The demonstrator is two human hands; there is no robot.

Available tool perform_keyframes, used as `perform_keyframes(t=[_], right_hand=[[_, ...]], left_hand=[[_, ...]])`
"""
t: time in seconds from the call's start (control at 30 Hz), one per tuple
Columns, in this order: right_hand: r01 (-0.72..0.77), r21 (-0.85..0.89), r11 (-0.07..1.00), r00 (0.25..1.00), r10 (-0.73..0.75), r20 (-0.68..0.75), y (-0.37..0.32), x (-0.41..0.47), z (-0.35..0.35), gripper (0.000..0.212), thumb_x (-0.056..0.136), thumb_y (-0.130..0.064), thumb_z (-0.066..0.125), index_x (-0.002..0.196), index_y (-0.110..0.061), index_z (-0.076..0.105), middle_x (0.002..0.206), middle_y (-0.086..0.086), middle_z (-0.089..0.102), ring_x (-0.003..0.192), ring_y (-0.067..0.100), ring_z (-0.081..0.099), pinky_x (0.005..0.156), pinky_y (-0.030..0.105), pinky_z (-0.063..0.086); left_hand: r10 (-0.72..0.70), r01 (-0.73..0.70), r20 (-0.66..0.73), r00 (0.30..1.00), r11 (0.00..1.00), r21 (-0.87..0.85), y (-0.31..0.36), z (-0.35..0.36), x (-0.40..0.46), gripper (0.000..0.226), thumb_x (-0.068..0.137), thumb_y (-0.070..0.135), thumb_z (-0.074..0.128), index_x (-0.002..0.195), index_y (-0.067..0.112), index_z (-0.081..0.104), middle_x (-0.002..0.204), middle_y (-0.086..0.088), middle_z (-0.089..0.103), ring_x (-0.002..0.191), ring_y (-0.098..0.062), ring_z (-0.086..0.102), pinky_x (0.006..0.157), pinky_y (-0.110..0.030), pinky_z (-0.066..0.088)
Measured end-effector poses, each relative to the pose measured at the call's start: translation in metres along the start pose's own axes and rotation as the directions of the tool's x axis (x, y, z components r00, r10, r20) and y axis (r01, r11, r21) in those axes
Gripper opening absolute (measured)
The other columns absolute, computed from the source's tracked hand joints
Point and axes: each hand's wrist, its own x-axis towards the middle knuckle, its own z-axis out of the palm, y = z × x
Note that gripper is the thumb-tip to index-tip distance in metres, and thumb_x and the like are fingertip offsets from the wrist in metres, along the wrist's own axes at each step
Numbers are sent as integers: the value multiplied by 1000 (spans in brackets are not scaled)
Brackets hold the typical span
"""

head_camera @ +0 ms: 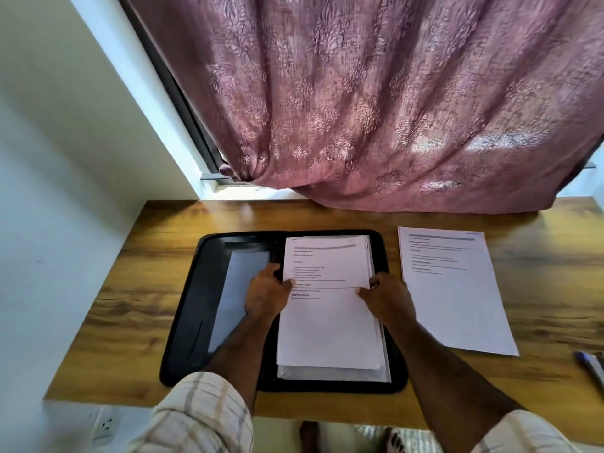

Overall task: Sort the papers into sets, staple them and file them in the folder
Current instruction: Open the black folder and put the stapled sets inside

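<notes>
A black zip folder (196,308) lies open in the middle of the wooden desk. On its right half sits a stack of printed white papers (327,322). My left hand (266,294) grips the stack's left edge, thumb on top of the sheet. At the stack's right edge my right hand (385,297) pinches the papers, thumb on the top sheet. A separate printed set of papers (457,308) lies flat on the desk to the right of the folder. No stapler shows.
The wooden desk (130,289) stands against a white wall on the left. A mauve patterned curtain (392,109) hangs over the desk's back edge. Pens (591,366) lie at the desk's right edge. A wall socket (104,426) sits below the desk's front left.
</notes>
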Motion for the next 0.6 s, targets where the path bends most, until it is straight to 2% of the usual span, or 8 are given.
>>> perform_keyframes(t=[0.07, 0.13, 0.27, 0.37, 0.43, 0.5, 0.6], right_hand=[[-19, -28, 999, 999, 18, -37, 0, 0, -7, 31, 89, -49, 79, 101, -24, 65, 98, -3, 71, 91, 22, 68, 83, 36, 59], [-56, -16, 998, 997, 55, -55, 4, 3, -19, 28, 89, -48, 79, 102, -26, 66, 100, -1, 73, 91, 22, 69, 84, 37, 60], [-155, -1, 988, 977, 153, -151, 24, 11, -65, 33, 84, -42, 80, 111, -23, 72, 115, 3, 74, 105, 29, 70, 89, 37, 55], [-206, -61, 977, 956, 187, -226, 54, 16, -101, 43, 88, -40, 78, 124, -18, 70, 130, 9, 67, 117, 35, 64, 97, 44, 54], [-307, -143, 941, 929, 264, -258, 78, 21, -120, 52, 86, -42, 76, 128, -14, 66, 133, 16, 57, 122, 42, 57, 101, 49, 50], [-382, -172, 908, 905, 330, -268, 98, 25, -132, 60, 82, -42, 75, 131, -11, 61, 133, 18, 51, 124, 46, 52, 104, 51, 47], [-407, -146, 902, 897, 363, -253, 122, 31, -148, 68, 82, -40, 75, 138, -8, 53, 138, 20, 48, 129, 47, 47, 108, 53, 44]], left_hand=[[-24, 27, -62, 998, 998, 60, 2, 0, -2, 51, 96, 48, 69, 137, 22, 58, 128, -5, 70, 115, -28, 66, 90, -43, 57], [-11, 20, -149, 989, 998, 59, 15, 3, -7, 44, 97, 49, 67, 131, 21, 59, 125, -5, 67, 113, -28, 65, 89, -45, 57], [173, -167, -250, 953, 985, 45, 66, 27, -19, 36, 96, 42, 70, 123, 20, 63, 112, -4, 70, 104, -26, 69, 85, -39, 57], [283, -287, -142, 949, 958, -13, 117, 60, -31, 31, 94, 41, 72, 117, 21, 67, 99, 0, 73, 99, -24, 68, 87, -38, 56], [331, -334, -55, 942, 942, -39, 151, 84, -42, 29, 92, 44, 73, 109, 21, 68, 93, 1, 75, 96, -26, 70, 84, -37, 56], [319, -319, 52, 946, 948, 0, 175, 105, -49, 33, 91, 48, 71, 110, 22, 66, 101, -2, 76, 99, -29, 71, 86, -38, 58], [254, -280, 169, 952, 949, 149, 206, 137, -58, 47, 93, 53, 66, 126, 19, 62, 123, -9, 72, 113, -36, 69, 96, -43, 57]])
